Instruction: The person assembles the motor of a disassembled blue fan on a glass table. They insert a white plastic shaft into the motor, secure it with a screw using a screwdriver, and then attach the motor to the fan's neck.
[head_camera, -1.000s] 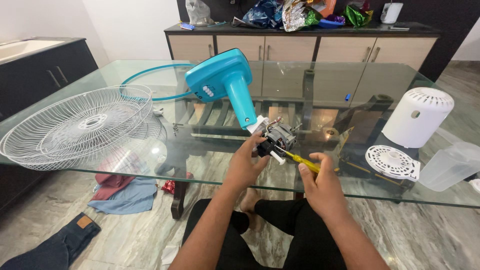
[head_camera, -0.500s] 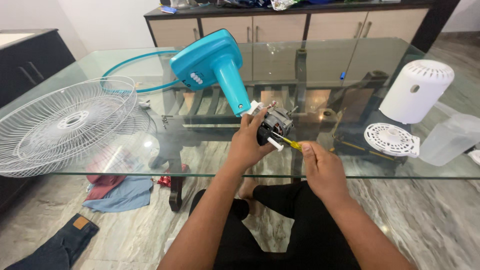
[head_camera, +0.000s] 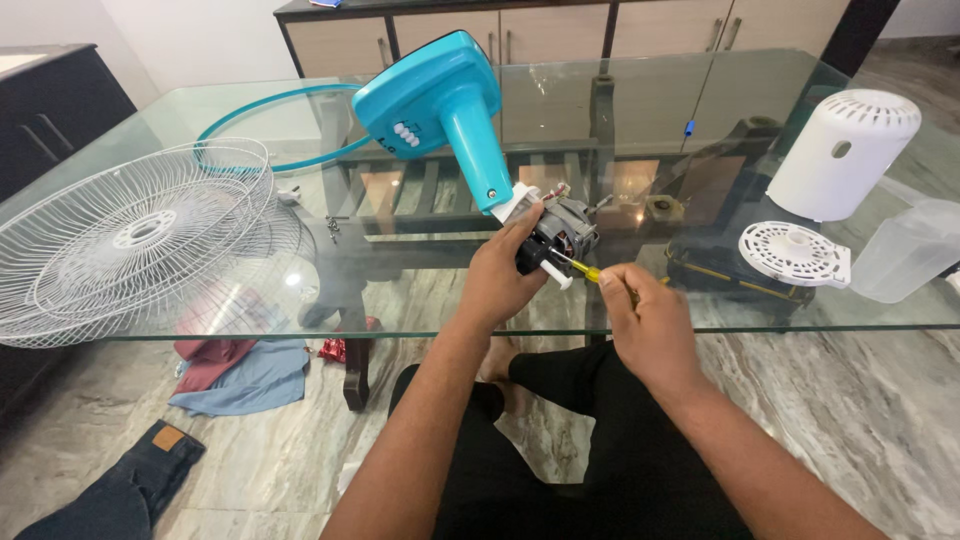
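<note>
A teal fan body lies tilted on the glass table, its bare motor pointing toward me. My left hand grips the motor from below and the left. My right hand holds a yellow-handled screwdriver, its tip set against the motor's front beside the white shaft.
A white wire fan guard lies at the left, a teal ring behind it. A white motor cover, a white round vented plate and a clear plastic piece sit at the right. Clothes lie on the floor.
The view has drawn closer and lower over the motor. Both hands stay on the motor and screwdriver, with the screwdriver tip now nearer the motor's front.
</note>
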